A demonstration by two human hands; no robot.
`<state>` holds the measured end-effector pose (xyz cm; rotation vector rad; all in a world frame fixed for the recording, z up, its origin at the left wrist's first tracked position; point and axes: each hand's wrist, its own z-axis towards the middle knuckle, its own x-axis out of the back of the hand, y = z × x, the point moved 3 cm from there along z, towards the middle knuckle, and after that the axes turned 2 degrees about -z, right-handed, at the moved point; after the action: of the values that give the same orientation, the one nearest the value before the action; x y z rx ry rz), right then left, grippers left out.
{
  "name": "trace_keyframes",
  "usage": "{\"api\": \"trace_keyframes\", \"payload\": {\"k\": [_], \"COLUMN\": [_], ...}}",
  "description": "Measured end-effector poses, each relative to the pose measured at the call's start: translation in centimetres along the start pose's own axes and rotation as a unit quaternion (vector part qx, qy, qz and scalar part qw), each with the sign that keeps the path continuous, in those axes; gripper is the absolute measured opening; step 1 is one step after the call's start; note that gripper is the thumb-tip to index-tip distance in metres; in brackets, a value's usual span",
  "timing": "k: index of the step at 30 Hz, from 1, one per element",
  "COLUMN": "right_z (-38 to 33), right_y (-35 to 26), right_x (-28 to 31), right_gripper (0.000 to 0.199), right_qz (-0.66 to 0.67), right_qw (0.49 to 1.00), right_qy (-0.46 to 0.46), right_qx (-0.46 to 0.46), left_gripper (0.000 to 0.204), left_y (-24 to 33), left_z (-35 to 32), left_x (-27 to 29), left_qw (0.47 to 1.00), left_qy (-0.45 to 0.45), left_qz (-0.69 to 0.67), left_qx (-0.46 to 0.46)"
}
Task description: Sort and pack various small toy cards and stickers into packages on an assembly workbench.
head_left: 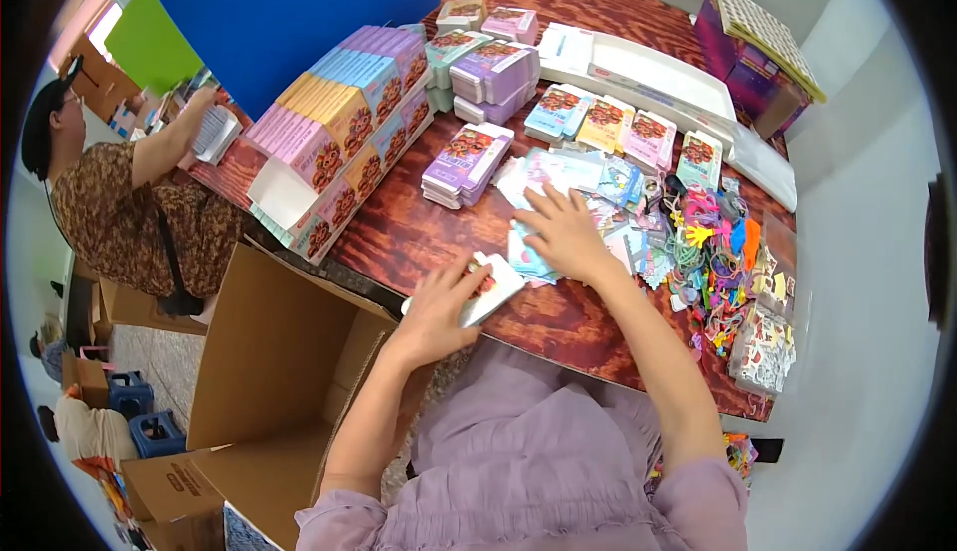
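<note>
My left hand (436, 314) rests on a small flat white box (488, 288) at the near edge of the dark red wooden table (399, 237), fingers curled over it. Flat on a spread of pale blue and white cards (533, 177) lies my right hand (564, 232), fingers apart, pressing them. To its right is a heap of small colourful trinkets and hair clips (710, 247). A low stack of purple boxes with a flower picture (466, 160) sits just beyond my hands.
Rows of pink, yellow, blue and purple boxes (339, 137) fill the table's left side. A blue board (299, 13) stands behind them. An open cardboard carton (274, 362) is on the floor at my left. Another person (120, 202) works at the far left. White trays (658, 78) lie at the back.
</note>
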<state>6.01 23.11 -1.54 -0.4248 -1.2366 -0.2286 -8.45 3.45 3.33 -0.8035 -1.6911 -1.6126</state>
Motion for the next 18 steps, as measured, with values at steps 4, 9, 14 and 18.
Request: {"api": "trace_keyframes", "payload": {"k": [4, 9, 14, 18], "right_z": [-2.3, -4.2, -7.2, -7.6], "right_y": [0.7, -1.3, -4.1, -6.4], "right_x": [1.7, 4.8, 6.2, 5.3], "right_gripper": [0.039, 0.034, 0.023, 0.028], "right_qz": [-0.04, -0.003, 0.172, 0.499], "right_qw": [0.999, 0.995, 0.958, 0.792], "right_qy": [0.009, 0.082, 0.163, 0.15], "right_qx": [-0.001, -0.053, -0.162, -0.319], "left_gripper": [0.085, 0.098, 0.102, 0.104], "left_y": [-1.1, -0.3, 0.9, 3.2], "left_z": [1.4, 3.2, 3.0, 2.1], "left_x": [-0.4, -2.3, -1.9, -1.5], "left_qw": [0.995, 0.988, 0.981, 0.972], "left_qy": [0.025, 0.124, 0.176, 0.221], "left_qz": [0.043, 0.054, 0.046, 0.077], "left_qx": [0.084, 0.076, 0.065, -0.034]}}
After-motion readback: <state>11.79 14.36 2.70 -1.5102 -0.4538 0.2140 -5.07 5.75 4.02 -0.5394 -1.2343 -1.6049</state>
